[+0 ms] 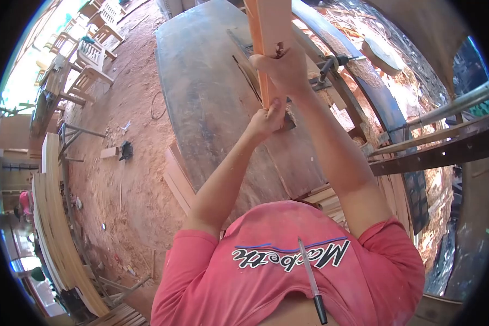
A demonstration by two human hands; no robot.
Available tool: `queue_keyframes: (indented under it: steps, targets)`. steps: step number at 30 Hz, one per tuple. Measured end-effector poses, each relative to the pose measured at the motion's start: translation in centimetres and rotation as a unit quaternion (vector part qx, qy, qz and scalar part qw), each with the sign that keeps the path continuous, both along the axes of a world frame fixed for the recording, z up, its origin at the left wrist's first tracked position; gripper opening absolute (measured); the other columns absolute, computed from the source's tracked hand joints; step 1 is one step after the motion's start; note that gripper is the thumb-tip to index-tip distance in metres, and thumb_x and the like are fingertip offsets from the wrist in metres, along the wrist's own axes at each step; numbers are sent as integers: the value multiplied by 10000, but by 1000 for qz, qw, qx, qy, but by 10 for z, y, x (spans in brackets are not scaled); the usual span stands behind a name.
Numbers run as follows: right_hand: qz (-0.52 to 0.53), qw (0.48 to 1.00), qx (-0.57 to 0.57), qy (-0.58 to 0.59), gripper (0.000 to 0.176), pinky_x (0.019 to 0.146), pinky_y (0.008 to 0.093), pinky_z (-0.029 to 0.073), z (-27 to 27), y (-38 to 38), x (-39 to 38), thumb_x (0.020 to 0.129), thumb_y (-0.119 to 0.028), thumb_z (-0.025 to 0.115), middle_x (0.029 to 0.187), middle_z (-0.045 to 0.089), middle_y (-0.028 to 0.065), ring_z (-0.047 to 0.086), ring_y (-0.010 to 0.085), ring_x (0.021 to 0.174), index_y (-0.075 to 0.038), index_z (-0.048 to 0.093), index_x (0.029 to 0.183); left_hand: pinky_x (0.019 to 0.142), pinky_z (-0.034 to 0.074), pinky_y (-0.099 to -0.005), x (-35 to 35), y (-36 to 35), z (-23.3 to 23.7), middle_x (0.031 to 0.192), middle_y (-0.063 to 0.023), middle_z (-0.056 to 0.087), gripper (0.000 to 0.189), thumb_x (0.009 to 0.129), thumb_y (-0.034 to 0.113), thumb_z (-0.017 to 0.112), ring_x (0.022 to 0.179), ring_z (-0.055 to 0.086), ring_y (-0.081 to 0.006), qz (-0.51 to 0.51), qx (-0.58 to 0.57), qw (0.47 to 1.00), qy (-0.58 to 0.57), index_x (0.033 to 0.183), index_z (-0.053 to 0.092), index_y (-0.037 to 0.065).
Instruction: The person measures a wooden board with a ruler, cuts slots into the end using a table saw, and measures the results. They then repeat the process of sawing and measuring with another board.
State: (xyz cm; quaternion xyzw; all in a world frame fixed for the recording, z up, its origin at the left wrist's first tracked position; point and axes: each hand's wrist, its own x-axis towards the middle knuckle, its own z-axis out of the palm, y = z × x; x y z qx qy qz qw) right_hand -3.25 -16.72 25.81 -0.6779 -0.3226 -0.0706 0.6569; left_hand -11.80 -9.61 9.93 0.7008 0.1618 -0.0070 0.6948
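Observation:
A wooden board (274, 24) is held up on edge above the worktable (201, 92), its far end running out of the top of the view. My left hand (267, 120) grips its near end, fingers closed round the lower corner. Farther along, my right hand (288, 70) is wrapped over the board's right side, beside a dark knot hole. A long dark slot or strip in the tabletop lies just left of the board; whether the board touches the table is hard to tell.
Stacked planks (51, 217) stand at the left, with wooden chairs (89, 60) behind on the dusty ground. Right of the table are a metal rail (445, 108), a dark beam (434, 155) and wood shavings. A pen (312, 282) hangs at my shirt front.

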Motion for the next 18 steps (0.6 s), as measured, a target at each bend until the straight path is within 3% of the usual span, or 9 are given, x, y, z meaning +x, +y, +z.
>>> queue_keyframes:
  steps: [3,5,12,14,18]
  targets:
    - [-19,1000,12,-16,245,579,267,443,-1,3,3,706,-164,732,669,563,-15,500,71,624,-15,584,832,660,484,-335,-1,1,13,730,-77,631,755,939,691,462,700,595,-170,3,14,1000,2,829,672,-25]
    - [3,1000,-5,29,346,652,299,486,-1,4,7,657,-176,740,743,621,20,580,115,692,-15,615,936,662,486,-333,-2,1,20,736,-80,638,762,943,690,458,706,602,-170,8,22,1000,18,830,674,-32]
    - [4,1000,22,16,377,656,305,492,-8,19,21,650,-183,733,761,638,36,586,124,701,-14,618,967,704,510,-331,7,13,24,777,-108,665,819,931,711,460,754,640,-194,12,14,999,28,893,684,-76]
    - [-12,999,32,-21,238,595,271,445,-7,22,21,680,-170,737,691,576,-19,519,76,640,-35,593,812,715,513,-331,8,16,24,794,-114,669,830,929,713,461,763,643,-197,2,-10,1000,27,918,681,-88]
    - [-9,999,39,-21,234,591,272,444,-6,28,26,673,-172,740,676,569,-22,517,75,632,-37,589,790,741,516,-333,20,26,3,867,-123,678,821,933,698,476,812,646,-189,-2,-38,999,7,967,675,-97]
